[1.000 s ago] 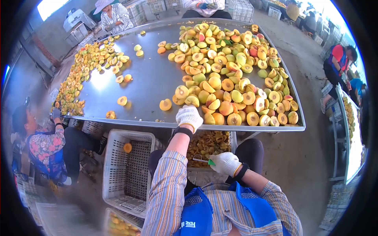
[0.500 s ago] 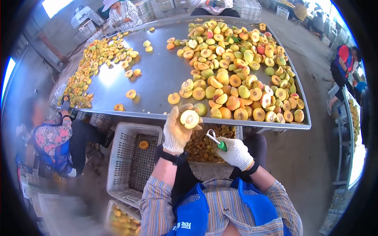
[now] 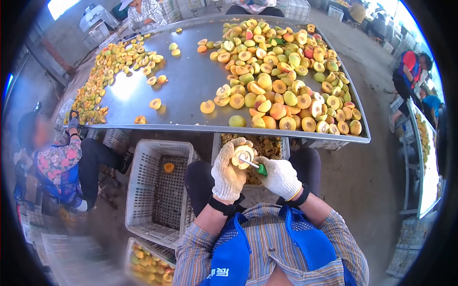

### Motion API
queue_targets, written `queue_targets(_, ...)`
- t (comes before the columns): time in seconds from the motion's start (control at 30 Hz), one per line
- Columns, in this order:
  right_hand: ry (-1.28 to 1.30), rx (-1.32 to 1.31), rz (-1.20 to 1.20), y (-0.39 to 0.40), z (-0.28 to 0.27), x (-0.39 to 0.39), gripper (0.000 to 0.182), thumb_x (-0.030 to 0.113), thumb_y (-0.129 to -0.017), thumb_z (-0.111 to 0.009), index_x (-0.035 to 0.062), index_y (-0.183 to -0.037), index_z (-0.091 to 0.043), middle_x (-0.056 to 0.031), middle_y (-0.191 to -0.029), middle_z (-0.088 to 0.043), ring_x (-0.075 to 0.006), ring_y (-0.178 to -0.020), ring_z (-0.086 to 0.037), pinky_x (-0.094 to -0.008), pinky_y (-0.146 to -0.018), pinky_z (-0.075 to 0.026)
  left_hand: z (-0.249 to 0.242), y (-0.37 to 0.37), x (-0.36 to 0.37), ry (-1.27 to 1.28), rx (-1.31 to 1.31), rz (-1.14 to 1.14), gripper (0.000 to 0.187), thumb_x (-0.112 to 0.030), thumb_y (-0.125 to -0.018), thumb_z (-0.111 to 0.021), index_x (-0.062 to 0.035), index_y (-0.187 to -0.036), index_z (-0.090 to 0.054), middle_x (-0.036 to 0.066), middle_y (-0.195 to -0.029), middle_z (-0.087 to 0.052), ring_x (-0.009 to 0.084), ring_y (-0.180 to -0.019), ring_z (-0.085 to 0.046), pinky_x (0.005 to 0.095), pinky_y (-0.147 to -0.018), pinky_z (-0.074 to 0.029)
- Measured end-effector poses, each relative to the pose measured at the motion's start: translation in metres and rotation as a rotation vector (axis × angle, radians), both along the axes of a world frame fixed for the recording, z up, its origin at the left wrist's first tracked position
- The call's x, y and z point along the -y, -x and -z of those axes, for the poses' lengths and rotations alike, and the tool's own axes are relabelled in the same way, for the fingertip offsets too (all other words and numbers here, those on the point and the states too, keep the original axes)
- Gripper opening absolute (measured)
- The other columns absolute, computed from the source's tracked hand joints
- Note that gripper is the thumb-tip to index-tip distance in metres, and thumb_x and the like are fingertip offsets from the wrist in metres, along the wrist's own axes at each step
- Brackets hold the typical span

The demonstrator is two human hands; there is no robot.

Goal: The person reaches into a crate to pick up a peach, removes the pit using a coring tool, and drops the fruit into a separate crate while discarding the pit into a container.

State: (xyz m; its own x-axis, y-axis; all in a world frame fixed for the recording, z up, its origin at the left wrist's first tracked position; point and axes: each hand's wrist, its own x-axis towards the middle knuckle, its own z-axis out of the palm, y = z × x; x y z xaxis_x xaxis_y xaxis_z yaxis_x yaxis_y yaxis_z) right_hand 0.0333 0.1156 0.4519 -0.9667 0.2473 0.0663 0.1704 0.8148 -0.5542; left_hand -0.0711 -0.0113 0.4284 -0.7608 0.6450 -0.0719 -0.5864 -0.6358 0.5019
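Observation:
My left hand [image 3: 230, 171], in a white knitted glove, holds a halved peach [image 3: 243, 156] with its cut face up. My right hand [image 3: 280, 177], gloved too, grips the green handle of a pitting tool [image 3: 261, 169]. The tool's metal loop rests on the cut face, at the centre of the half. Both hands are close together in front of the metal table [image 3: 191, 95], above a crate of peach pieces [image 3: 286, 148]. Beyond them lies a large pile of halved peaches [image 3: 279, 86] on the table.
Left of my legs stands a grey crate [image 3: 136, 190] with one orange piece [image 3: 169, 168]. Below it is a crate of peach halves [image 3: 148, 264]. A co-worker [image 3: 59, 164] sits at the left; others are at the table's far side and at the right.
My left hand has come down and away from the table edge with the peach half. My right hand has brought the tool's loop onto its cut face.

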Motion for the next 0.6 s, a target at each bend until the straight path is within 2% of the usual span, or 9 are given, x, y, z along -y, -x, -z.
queue_targets(0.17, -0.013, -0.002, 0.009, -0.005, 0.028, -0.004, 0.03, 0.026, -0.085, -0.068, 0.0124, -0.112, -0.067, -0.0146, -0.077, -0.07, -0.0352, -0.07, -0.069, -0.0453, -0.064, -0.055, 0.016, -0.012, -0.007, 0.07, 0.02, -0.096, 0.035, -0.027, -0.1, -0.054, 0.0037, -0.115, -0.062, 0.02, -0.107, -0.067, 0.0339, -0.097, -0.066, 0.0446, -0.088, -0.055)
queue_targets(0.2, 0.004, 0.021, 0.009, -0.006, 0.029, -0.004, 0.027, 0.025, -0.085, -0.068, 0.0118, -0.109, -0.068, -0.015, -0.078, -0.07, -0.0355, -0.071, -0.069, -0.0455, -0.064, -0.055, 0.014, -0.014, -0.007, 0.049, 0.039, -0.085, 0.029, -0.021, -0.099, -0.054, 0.0029, -0.111, -0.064, 0.017, -0.105, -0.068, 0.0299, -0.093, -0.067, 0.0388, -0.085, -0.055)
queue_targets(0.3, 0.048, 0.066, 0.003, -0.007, 0.028, -0.008, 0.022, 0.024, -0.085, -0.066, 0.0106, -0.103, -0.069, -0.016, -0.078, -0.069, -0.0361, -0.073, -0.069, -0.0458, -0.064, -0.055, 0.012, -0.019, -0.012, 0.145, 0.062, -0.12, 0.028, -0.021, -0.098, -0.055, 0.0031, -0.109, -0.064, 0.017, -0.1, -0.068, 0.0298, -0.088, -0.067, 0.0377, -0.079, -0.057)
queue_targets(0.37, 0.071, 0.084, -0.012, -0.01, 0.03, -0.005, 0.02, 0.023, -0.085, -0.066, 0.01, -0.1, -0.07, -0.0166, -0.078, -0.069, -0.0365, -0.074, -0.069, -0.0458, -0.064, -0.055, 0.006, -0.019, -0.008, 0.139, 0.043, -0.065, 0.029, -0.022, -0.098, -0.055, 0.0032, -0.108, -0.065, 0.016, -0.098, -0.068, 0.0295, -0.085, -0.067, 0.0376, -0.076, -0.057)
queue_targets(0.43, 0.238, 0.073, 0.044, -0.016, 0.044, 0.004, 0.021, 0.026, -0.084, -0.069, 0.015, -0.102, -0.073, -0.0161, -0.072, -0.068, -0.0376, -0.068, -0.068, -0.045, -0.061, -0.056, 0.005, -0.018, -0.008, 0.129, 0.018, -0.016, 0.029, -0.023, -0.098, -0.056, 0.0034, -0.107, -0.065, 0.016, -0.096, -0.069, 0.0292, -0.083, -0.067, 0.0375, -0.073, -0.058)
queue_targets(0.5, 0.179, 0.051, 0.008, -0.014, 0.046, 0.001, 0.023, 0.027, -0.083, -0.071, 0.014, -0.102, -0.072, -0.0164, -0.072, -0.068, -0.0381, -0.068, -0.067, -0.0444, -0.061, -0.056, 0.008, -0.018, -0.008, 0.263, -0.087, -0.07, 0.04, -0.037, -0.099, -0.054, 0.0011, -0.102, -0.066, 0.019, -0.092, -0.068, 0.0327, -0.082, -0.068, 0.0424, -0.067, -0.058)
queue_targets(0.57, 0.03, 0.015, -0.007, -0.009, 0.033, -0.006, 0.023, 0.026, -0.082, -0.072, 0.0118, -0.1, -0.072, -0.0164, -0.072, -0.067, -0.0387, -0.068, -0.067, -0.0441, -0.062, -0.056, -0.005, -0.017, -0.008, 0.287, -0.032, -0.067, 0.044, -0.041, -0.099, -0.053, 0.0004, -0.099, -0.066, 0.019, -0.09, -0.068, 0.0329, -0.08, -0.068, 0.0421, -0.066, -0.058)
queue_targets(0.6, 0.044, 0.021, -0.008, -0.009, 0.028, -0.006, 0.021, 0.023, -0.08, -0.073, 0.0098, -0.096, -0.072, -0.0168, -0.071, -0.067, -0.0385, -0.068, -0.067, -0.0435, -0.062, -0.056, -0.013, -0.018, -0.008, 0.308, 0.023, -0.064, 0.048, -0.046, -0.1, -0.052, -0.0004, -0.095, -0.066, 0.019, -0.087, -0.068, 0.033, -0.078, -0.068, 0.0419, -0.065, -0.058)
